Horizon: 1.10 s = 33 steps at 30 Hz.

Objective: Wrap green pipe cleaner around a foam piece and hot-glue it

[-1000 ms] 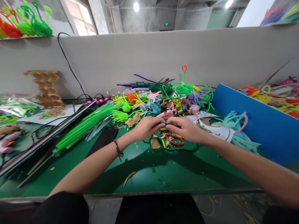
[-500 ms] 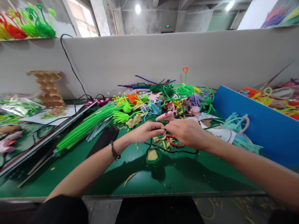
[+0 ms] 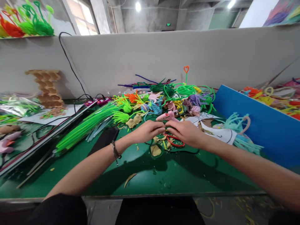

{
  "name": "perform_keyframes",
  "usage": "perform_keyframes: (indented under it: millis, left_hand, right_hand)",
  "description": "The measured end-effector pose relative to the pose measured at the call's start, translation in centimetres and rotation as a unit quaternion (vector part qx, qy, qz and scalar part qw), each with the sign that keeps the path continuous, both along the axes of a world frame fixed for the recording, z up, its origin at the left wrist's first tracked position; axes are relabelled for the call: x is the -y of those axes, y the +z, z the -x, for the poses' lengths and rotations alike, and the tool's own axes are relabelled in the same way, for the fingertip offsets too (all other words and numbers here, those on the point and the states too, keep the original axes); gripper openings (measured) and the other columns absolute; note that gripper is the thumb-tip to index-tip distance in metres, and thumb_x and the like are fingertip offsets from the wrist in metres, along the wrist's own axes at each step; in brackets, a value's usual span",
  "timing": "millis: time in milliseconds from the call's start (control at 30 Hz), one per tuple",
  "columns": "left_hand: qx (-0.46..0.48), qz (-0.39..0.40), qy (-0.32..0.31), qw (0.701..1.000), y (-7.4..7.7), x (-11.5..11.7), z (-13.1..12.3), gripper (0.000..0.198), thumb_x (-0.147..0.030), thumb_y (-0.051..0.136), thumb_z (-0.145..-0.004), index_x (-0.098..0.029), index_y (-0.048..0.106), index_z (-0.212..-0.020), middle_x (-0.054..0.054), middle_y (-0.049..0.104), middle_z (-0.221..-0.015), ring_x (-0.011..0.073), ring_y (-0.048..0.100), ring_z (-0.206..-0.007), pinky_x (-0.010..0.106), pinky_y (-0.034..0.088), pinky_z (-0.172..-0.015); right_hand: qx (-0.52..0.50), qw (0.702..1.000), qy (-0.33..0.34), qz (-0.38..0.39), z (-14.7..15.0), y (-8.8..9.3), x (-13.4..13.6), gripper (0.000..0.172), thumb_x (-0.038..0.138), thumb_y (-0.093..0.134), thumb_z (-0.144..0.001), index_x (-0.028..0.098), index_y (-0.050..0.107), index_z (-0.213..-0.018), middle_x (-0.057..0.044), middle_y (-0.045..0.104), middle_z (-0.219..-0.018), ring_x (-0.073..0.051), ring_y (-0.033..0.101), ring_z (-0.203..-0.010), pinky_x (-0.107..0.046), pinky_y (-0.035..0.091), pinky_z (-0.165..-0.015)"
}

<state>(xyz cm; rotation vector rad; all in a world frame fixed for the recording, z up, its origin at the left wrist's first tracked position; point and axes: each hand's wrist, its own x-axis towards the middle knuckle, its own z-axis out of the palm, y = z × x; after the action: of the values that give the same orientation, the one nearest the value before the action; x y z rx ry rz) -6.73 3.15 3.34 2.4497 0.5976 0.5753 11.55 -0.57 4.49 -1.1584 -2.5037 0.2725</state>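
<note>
My left hand and my right hand meet fingertip to fingertip above the green table, just in front of a heap of coloured pipe-cleaner shapes. Both hands are pinched shut on a thin dark green pipe cleaner held between them; most of it is hidden by the fingers. A red pipe-cleaner loop lies on the table right under my right hand. A pink glue gun rests just behind my fingers.
A bundle of straight bright green pipe cleaners lies to the left, with a black phone beside it. A blue board walls off the right side. White paper and pale teal pieces sit by it. Black cables run along the grey partition.
My hands have stayed together at the same spot, shifting only slightly as the fingers work the pipe cleaner. The dark loop hanging below them has changed shape.
</note>
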Motion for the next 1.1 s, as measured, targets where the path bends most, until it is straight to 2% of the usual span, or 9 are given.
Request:
perform_keyframes:
  millis: [133,267,367,500,633,733,833,1000,1100]
  left_hand:
    - [0.009,0.102,-0.042,0.994,0.1,0.0,-0.2,0.029,-0.032,0.027,-0.088,-0.016,0.043,-0.07,-0.006,0.028,-0.056,0.0075,0.029,-0.049,0.019,0.029,-0.047]
    - [0.016,0.133,-0.045,0.99,0.1,0.1,-0.4,0.031,-0.03,0.02,-0.089,-0.016,0.041,-0.072,-0.007,0.022,-0.053,0.0076,0.026,-0.047,0.019,0.028,-0.046]
    - [-0.006,0.062,-0.023,0.998,0.1,0.4,-0.3,0.026,-0.028,0.032,-0.088,-0.015,0.046,-0.071,-0.005,0.036,-0.056,0.0077,0.035,-0.051,0.02,0.028,-0.05]
    - [-0.073,-0.352,0.032,0.933,0.2,1.3,0.0,0.031,-0.02,0.031,-0.09,-0.015,0.049,-0.065,-0.003,0.045,-0.052,0.0091,0.036,-0.048,0.025,0.023,-0.051]
    - [-0.057,-0.547,0.015,0.835,0.2,1.7,0.1,0.034,-0.015,0.029,-0.091,-0.015,0.051,-0.065,-0.003,0.047,-0.05,0.0098,0.036,-0.047,0.027,0.022,-0.051]
    - [-0.034,-0.411,0.014,0.911,0.3,1.2,0.1,0.033,-0.019,0.03,-0.091,-0.016,0.051,-0.066,-0.005,0.045,-0.05,0.0088,0.036,-0.047,0.025,0.024,-0.052]
    - [0.005,-0.125,-0.01,0.992,0.5,0.6,0.1,0.028,-0.024,0.034,-0.089,-0.016,0.05,-0.068,-0.005,0.042,-0.055,0.0076,0.037,-0.051,0.021,0.027,-0.052]
    - [0.099,0.236,-0.044,0.966,0.8,0.9,-0.2,0.028,-0.036,0.036,-0.085,-0.016,0.045,-0.067,-0.006,0.03,-0.054,0.0072,0.026,-0.049,0.02,0.023,-0.047]
    - [0.13,0.304,-0.044,0.943,0.8,1.3,-0.3,0.031,-0.041,0.035,-0.084,-0.017,0.042,-0.067,-0.007,0.023,-0.053,0.0075,0.022,-0.048,0.02,0.021,-0.045]
  right_hand:
    - [0.184,0.916,0.047,-0.354,0.0,0.5,0.4,0.029,0.014,0.028,-0.089,0.016,0.054,-0.076,-0.003,0.056,-0.063,-0.014,0.048,-0.061,-0.026,0.028,-0.053]
    - [0.229,0.88,0.014,-0.416,0.2,0.7,1.0,0.03,0.011,0.028,-0.088,0.016,0.055,-0.075,-0.003,0.056,-0.058,-0.014,0.047,-0.054,-0.027,0.027,-0.051]
    - [0.235,0.934,0.024,-0.267,0.2,0.7,0.9,0.023,0.009,0.032,-0.081,0.016,0.053,-0.074,-0.001,0.051,-0.051,-0.012,0.041,-0.047,-0.026,0.024,-0.049]
    - [0.1,0.995,0.019,0.008,0.0,0.9,0.8,0.021,0.021,0.033,-0.083,0.018,0.042,-0.064,0.003,0.037,-0.048,-0.009,0.031,-0.045,-0.024,0.023,-0.049]
    - [-0.079,0.934,0.035,0.347,0.0,1.3,1.0,0.028,0.037,0.022,-0.087,0.021,0.029,-0.064,0.009,0.016,-0.047,-0.008,0.018,-0.039,-0.021,0.023,-0.04]
    - [-0.09,0.939,-0.007,0.331,0.2,1.3,1.4,0.028,0.037,0.019,-0.088,0.021,0.031,-0.068,0.009,0.017,-0.048,-0.008,0.019,-0.039,-0.02,0.024,-0.038]
    - [-0.019,0.99,-0.058,0.129,0.6,1.1,1.6,0.018,0.026,0.03,-0.086,0.018,0.043,-0.079,0.002,0.041,-0.058,-0.01,0.038,-0.049,-0.022,0.027,-0.045]
    - [0.162,0.917,0.0,-0.363,0.6,0.8,1.6,0.024,0.013,0.029,-0.087,0.015,0.053,-0.083,-0.007,0.06,-0.074,-0.016,0.052,-0.065,-0.026,0.031,-0.053]
    - [0.19,0.863,0.007,-0.467,0.3,1.0,1.6,0.026,0.012,0.031,-0.088,0.016,0.055,-0.079,-0.004,0.06,-0.066,-0.013,0.05,-0.056,-0.026,0.027,-0.049]
